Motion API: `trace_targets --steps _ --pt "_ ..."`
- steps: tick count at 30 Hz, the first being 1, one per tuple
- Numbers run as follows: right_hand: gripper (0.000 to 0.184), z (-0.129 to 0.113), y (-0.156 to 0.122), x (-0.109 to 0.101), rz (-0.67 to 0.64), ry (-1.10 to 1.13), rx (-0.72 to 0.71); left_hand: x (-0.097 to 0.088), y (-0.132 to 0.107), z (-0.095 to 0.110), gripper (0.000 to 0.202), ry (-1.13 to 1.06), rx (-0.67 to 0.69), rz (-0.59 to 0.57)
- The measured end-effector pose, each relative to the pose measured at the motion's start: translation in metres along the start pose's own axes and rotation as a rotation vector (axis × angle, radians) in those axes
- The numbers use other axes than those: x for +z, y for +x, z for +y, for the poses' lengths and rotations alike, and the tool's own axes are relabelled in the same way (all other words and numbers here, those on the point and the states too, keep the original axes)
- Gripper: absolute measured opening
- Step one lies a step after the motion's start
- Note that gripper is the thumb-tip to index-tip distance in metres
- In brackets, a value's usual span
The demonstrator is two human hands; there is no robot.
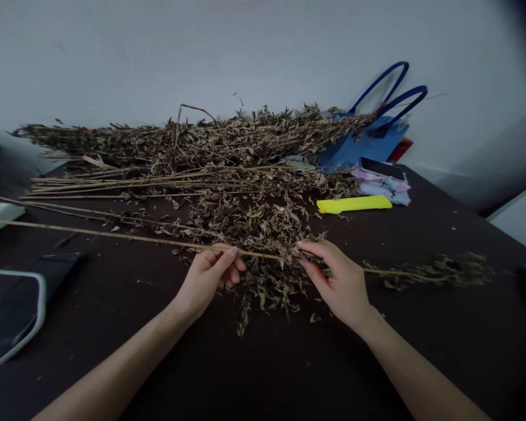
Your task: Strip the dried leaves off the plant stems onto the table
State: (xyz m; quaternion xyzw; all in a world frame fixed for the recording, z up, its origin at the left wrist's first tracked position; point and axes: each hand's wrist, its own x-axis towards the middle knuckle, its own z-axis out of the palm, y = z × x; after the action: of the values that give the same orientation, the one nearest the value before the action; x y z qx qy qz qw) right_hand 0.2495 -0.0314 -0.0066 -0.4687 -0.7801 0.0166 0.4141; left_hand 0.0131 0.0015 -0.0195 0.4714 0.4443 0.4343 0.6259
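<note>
A long dried plant stalk [114, 235] runs from the left edge across the middle of the table. My left hand [213, 266] is closed around it, thumb on top and fingers curled beneath. To the right, my right hand [339, 278] has thumb and forefinger at the dried leaves [290, 255] on the same stalk, pinching them. Past that hand the leafy tip [438, 273] of the stalk stretches to the right. Below and behind both hands lies a loose heap of crumpled dry leaves [263, 219]. The other fingers of my right hand are mostly hidden.
Bundles of dried plants [193, 143] lie along the wall. At the back right are a blue bag [346, 143], a phone [382, 169] on a tissue pack and a yellow strip-shaped object [355, 204]. A white-rimmed object [42, 298] and a power strip [0, 217] are on the left.
</note>
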Motion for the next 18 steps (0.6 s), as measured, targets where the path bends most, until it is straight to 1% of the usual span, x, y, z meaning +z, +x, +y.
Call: trace_targets --steps 3,4,5,10,11,13,15,16,17,18 --pt "0.038 0.001 0.000 0.001 -0.036 -0.002 -0.157 -0.002 0.001 0.003 0.020 -0.055 0.027 0.034" --pt "0.039 0.001 0.001 0.002 -0.045 -0.007 -0.168 -0.002 0.001 0.004 0.020 -0.066 0.034 0.041" --pt "0.039 0.002 0.001 0.002 -0.044 -0.017 -0.149 -0.003 0.002 0.004 0.020 -0.071 0.040 0.043" --pt "0.033 0.002 0.003 0.000 0.004 -0.042 0.119 -0.002 0.002 0.004 0.019 -0.060 0.041 0.012" --pt "0.035 0.002 0.004 0.000 -0.006 -0.023 0.177 -0.002 0.002 0.004 0.018 -0.050 0.038 0.008" --pt "0.044 0.002 0.005 -0.002 -0.053 0.048 0.279 -0.001 0.002 0.004 0.017 -0.030 0.039 0.011" --pt "0.054 0.003 0.006 -0.004 -0.100 0.120 0.334 -0.001 0.001 0.004 0.017 -0.025 0.049 0.018" --pt "0.055 0.004 0.007 -0.006 -0.115 0.133 0.342 -0.001 0.001 0.004 0.017 -0.026 0.053 0.018" --pt "0.052 0.005 0.007 -0.007 -0.130 0.125 0.341 -0.001 0.001 0.004 0.017 -0.027 0.054 0.018" --pt "0.044 0.005 0.008 -0.009 -0.150 0.104 0.335 -0.001 0.001 0.004 0.017 -0.028 0.053 0.017"
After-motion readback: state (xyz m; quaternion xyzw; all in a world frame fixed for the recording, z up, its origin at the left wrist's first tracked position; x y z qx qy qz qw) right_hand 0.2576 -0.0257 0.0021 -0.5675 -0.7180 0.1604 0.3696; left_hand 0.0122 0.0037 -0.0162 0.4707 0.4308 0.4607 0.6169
